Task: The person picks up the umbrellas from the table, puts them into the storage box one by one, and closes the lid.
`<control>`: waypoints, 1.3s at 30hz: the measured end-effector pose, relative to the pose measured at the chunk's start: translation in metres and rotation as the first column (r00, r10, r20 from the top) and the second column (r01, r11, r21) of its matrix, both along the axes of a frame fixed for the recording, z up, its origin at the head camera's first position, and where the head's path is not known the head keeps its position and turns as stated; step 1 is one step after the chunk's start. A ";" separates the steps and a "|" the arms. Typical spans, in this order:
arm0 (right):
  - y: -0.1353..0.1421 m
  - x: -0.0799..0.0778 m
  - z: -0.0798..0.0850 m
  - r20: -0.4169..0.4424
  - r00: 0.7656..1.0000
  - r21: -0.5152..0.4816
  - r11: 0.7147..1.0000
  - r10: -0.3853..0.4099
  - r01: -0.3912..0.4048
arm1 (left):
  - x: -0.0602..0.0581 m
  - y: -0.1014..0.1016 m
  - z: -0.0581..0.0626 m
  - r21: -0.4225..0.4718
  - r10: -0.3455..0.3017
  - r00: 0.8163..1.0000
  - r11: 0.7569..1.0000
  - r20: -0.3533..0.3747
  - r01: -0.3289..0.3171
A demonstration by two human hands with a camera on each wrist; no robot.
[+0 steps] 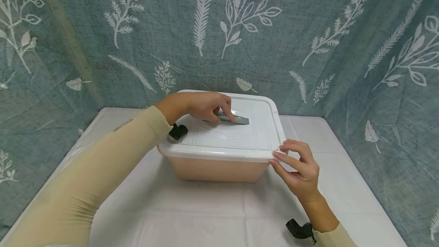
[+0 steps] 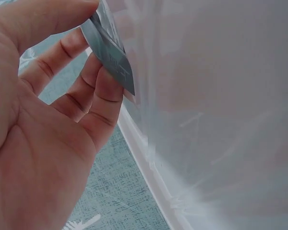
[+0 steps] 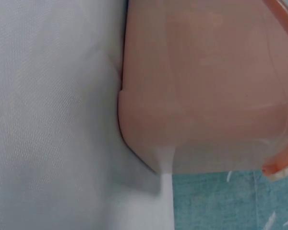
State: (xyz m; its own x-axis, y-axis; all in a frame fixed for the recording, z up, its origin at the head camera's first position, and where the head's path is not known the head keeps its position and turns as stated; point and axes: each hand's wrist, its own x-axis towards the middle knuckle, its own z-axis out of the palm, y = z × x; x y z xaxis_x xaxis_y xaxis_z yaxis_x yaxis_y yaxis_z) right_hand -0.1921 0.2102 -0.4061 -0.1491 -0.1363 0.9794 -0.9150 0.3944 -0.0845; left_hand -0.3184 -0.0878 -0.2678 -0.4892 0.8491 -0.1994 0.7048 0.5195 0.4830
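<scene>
A pale pink plastic storage box [image 1: 216,170] stands on the white cloth with its white lid [image 1: 253,140] on top. My left hand [image 1: 205,106] reaches over the lid and pinches a grey strip shaped like a handle [image 1: 241,120] at its middle. In the left wrist view, thumb and fingertips meet at the strip's edges [image 2: 113,64], close against the translucent lid [image 2: 221,96]. With thumb below and fingers above, my right hand [image 1: 300,169] grips the lid's rim at the front right corner. The right wrist view shows the box side [image 3: 206,86] but not the hand.
White cloth [image 1: 192,216] covers the table, and teal leaf-patterned curtains [image 1: 171,22] rise behind and at both sides. A pink clip-like part [image 3: 281,163] juts from the box. Black camera mounts sit at the left wrist [image 1: 178,132] and right wrist [image 1: 298,229].
</scene>
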 end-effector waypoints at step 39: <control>0.000 -0.005 -0.007 0.056 0.998 0.005 1.000 -0.001 0.000 | 0.036 -0.051 0.006 0.147 0.280 0.954 0.953 -0.103 -0.264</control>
State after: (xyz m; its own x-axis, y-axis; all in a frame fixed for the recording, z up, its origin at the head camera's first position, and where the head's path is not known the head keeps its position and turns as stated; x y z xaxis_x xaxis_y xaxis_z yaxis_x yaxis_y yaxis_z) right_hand -0.1973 0.2097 -0.4131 -0.2037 -0.1413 0.9688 -0.9087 0.3955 -0.1334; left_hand -0.2822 -0.1385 -0.2617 -0.7190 0.6947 -0.0210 0.6026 0.6381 0.4793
